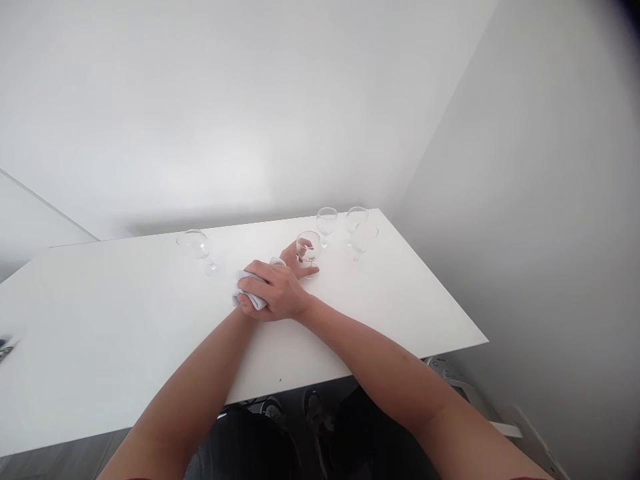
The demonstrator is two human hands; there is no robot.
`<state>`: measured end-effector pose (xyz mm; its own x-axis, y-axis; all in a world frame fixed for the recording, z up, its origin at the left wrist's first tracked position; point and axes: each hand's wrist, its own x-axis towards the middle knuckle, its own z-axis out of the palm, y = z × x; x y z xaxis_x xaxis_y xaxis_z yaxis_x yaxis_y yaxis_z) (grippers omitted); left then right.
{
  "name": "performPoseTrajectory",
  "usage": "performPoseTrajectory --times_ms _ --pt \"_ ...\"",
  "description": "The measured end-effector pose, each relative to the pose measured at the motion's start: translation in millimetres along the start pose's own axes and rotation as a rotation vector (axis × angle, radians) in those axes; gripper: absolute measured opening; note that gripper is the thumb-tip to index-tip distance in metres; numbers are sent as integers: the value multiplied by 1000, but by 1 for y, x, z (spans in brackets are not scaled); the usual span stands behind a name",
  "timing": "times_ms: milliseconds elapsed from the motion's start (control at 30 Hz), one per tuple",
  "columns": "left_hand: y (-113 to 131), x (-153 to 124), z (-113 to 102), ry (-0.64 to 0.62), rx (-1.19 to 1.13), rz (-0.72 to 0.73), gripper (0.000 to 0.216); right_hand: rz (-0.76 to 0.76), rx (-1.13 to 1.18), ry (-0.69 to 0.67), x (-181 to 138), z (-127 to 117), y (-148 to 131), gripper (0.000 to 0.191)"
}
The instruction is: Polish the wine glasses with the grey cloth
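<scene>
My right hand (274, 291) lies on the white table (125, 320), its fingers closed round a crumpled white cloth (249, 293). My left arm passes beneath it. My left hand (295, 259) shows only in part just beyond, with thumb and a finger on either side of the stem of a small clear stemmed glass (309, 247) that stands upright. Much of the left hand is hidden under the right one.
Another stemmed glass (195, 245) stands to the left of my hands. Three more stand at the far right corner (327, 221) (357, 217) (365, 237). A dark object (5, 349) pokes in at the table's left edge. White walls close the back and right.
</scene>
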<state>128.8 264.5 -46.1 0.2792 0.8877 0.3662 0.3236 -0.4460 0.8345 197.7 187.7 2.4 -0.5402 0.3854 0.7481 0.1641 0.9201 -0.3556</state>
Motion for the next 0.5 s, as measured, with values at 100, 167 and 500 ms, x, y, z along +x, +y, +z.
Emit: performPoseTrajectory --times_ms 100,167,500 --pt "2 0 2 -103 41 -28 54 16 -15 -11 0 2 1 20" --pt "3 0 3 -146 81 -30 53 -17 -37 4 0 4 1 19" --pt "13 -5 3 -205 -5 50 42 -80 -152 14 -1 9 4 24"
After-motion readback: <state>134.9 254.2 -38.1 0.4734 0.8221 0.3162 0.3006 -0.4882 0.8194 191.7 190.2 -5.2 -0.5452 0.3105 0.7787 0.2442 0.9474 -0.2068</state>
